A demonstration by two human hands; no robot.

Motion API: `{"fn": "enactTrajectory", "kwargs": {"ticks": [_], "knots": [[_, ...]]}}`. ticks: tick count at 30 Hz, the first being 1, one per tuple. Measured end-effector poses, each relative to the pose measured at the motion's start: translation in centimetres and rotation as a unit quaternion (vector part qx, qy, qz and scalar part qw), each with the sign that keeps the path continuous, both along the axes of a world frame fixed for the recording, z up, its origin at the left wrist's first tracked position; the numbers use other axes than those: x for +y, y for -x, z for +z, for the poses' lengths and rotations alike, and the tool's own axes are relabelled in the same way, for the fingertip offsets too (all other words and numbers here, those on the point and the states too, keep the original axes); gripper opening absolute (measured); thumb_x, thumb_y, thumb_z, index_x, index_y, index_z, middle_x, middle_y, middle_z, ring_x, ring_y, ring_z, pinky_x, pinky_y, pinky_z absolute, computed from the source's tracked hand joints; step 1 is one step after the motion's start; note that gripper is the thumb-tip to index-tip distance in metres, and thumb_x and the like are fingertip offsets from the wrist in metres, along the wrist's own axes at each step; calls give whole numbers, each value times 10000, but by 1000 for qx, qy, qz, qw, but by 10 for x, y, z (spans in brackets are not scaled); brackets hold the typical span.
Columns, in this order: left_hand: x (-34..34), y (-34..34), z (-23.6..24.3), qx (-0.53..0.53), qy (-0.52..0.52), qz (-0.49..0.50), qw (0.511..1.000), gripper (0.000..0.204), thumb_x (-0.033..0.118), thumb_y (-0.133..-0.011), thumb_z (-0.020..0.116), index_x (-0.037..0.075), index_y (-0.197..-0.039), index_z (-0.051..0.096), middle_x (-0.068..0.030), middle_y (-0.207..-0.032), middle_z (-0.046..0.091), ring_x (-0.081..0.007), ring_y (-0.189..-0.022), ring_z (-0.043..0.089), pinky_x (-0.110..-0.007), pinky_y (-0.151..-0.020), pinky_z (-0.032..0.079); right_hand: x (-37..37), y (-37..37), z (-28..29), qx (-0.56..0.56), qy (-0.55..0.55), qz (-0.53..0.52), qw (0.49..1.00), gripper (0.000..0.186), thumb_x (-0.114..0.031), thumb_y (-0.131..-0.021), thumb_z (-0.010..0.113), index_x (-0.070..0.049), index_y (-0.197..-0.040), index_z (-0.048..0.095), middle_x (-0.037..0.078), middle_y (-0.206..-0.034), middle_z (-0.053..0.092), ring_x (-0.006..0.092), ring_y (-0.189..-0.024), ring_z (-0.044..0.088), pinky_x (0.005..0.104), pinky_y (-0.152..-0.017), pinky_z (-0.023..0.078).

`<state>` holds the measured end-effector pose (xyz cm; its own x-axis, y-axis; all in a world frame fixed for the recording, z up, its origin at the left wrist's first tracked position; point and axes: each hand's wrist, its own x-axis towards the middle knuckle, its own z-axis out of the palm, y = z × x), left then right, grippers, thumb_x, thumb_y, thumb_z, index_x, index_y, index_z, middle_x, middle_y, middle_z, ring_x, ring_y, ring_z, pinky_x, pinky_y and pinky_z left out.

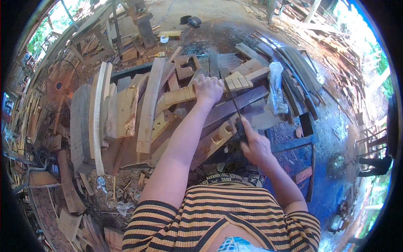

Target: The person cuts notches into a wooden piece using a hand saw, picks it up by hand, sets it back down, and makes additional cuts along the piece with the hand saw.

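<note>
My left hand (208,90) is closed over a pale wooden board (176,96) with crosswise cuts, pressing on it. Just right of those fingers, a long thin handsaw (231,96) crosses the board among the cuts at its right part (240,82). My right hand (254,145) is closed on the saw's dark handle (242,129), nearer my body. Beneath lie mixed planks, a piece with square holes (223,134), and another pale piece with round holes (161,126).
A clear plastic bag (277,88) lies right of the board. Long planks (149,109) cover the left; dark boards (300,67) are stacked at the right. A paintbrush (157,54), white tub (164,39) and wheelbarrow (42,178) stand or lie around, with scrap wood on the ground.
</note>
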<state>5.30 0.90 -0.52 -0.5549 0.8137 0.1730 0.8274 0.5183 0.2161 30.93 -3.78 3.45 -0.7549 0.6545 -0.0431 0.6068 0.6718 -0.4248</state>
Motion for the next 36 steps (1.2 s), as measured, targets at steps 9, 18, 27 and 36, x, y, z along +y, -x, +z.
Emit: {"fn": "enactTrajectory", "kwargs": {"ticks": [9, 18, 27, 36], "knots": [[8, -4, -4, 11, -11, -8, 1000, 423, 403, -970, 388, 112, -1035, 687, -135, -1088, 679, -310, -1158, 521, -541, -980, 331, 66, 82, -28, 37, -53, -31, 997, 772, -191, -775, 570, -115, -1487, 281, 272, -875, 656, 453, -816, 635, 521, -779, 487], [2, -2, 1, 4, 2, 2, 1000, 420, 384, -973, 377, 110, -1046, 686, -138, -1105, 674, -305, -1165, 515, -528, -981, 323, -17, -22, -9, 20, 8, -8, 1000, 792, -139, -777, 614, -101, -1488, 267, 290, -923, 639, 451, -760, 640, 526, -729, 503], [7, -5, -5, 10, -36, -8, 999, 431, 375, -944, 393, 88, -1000, 711, -129, -1084, 684, -298, -1147, 514, -521, -971, 324, 62, 73, -28, 33, -61, -13, 998, 770, -188, -780, 577, -77, -1479, 273, 264, -850, 662, 429, -803, 653, 501, -762, 513], [0, -4, 3, -1, -5, -3, 1000, 430, 386, -962, 382, 108, -1046, 699, -132, -1114, 675, -302, -1174, 508, -530, -993, 325, -9, -3, -27, 34, -39, -9, 999, 811, -178, -787, 603, -108, -1504, 232, 264, -904, 641, 437, -777, 649, 520, -725, 518]]}}
